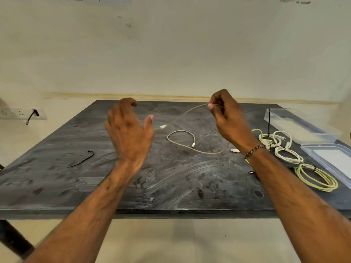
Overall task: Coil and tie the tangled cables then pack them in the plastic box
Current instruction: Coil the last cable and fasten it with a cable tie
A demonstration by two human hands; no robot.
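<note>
1. Nearest the camera, your two bare forearms reach up from the bottom of the frame over the near edge of the dark scuffed counter [57, 179].
2. Your right hand [226, 118], right of centre, pinches the thin beige cable [182, 115] between thumb and curled fingers, lifting a run of it off the counter.
3. Your left hand [129, 133], left of centre, is loosely open, fingers bent, holding nothing. The cable's white plug end [163, 127] hangs just beside its thumb; whether they touch is unclear.
4. The rest of that cable lies in a loose loop in mid-frame on the counter.
5. Three coiled pale cables [288, 156] lie at right beside the clear plastic box [302, 126] and its flat clear lid [330, 160].
6. A black tie strip [81, 160] lies at left.
7. You appear to be starting to coil this last loose cable. Next, take the plug end with your left hand and wind even loops, then fetch the tie.
</note>
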